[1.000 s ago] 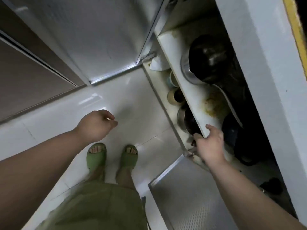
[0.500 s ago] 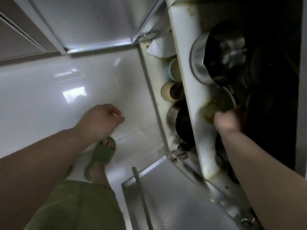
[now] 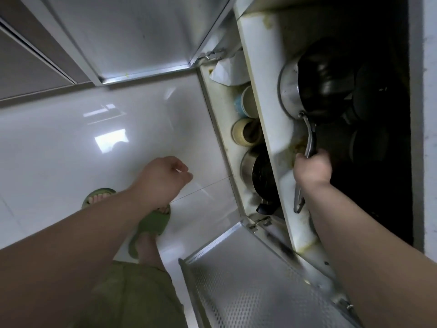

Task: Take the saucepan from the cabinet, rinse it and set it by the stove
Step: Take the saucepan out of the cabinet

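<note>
One white tiled floor [image 3: 59, 147] fills the left of the frame; one open cabinet [image 3: 269, 74] runs down the right, with two metal doors [image 3: 238, 280] swung out. On its upper shelf [image 3: 264, 95], upper right, sits one steel saucepan [image 3: 292, 88]. The right hand [image 3: 312, 169], right of centre, has its fingers wrapped around the saucepan handle [image 3: 310, 138]; half a second ago it lay on the shelf just below that handle. The left hand [image 3: 163, 178], at centre, hangs loosely curled, holding nothing, as before. Two green slippers [image 3: 151, 223] show below it, against one earlier.
</note>
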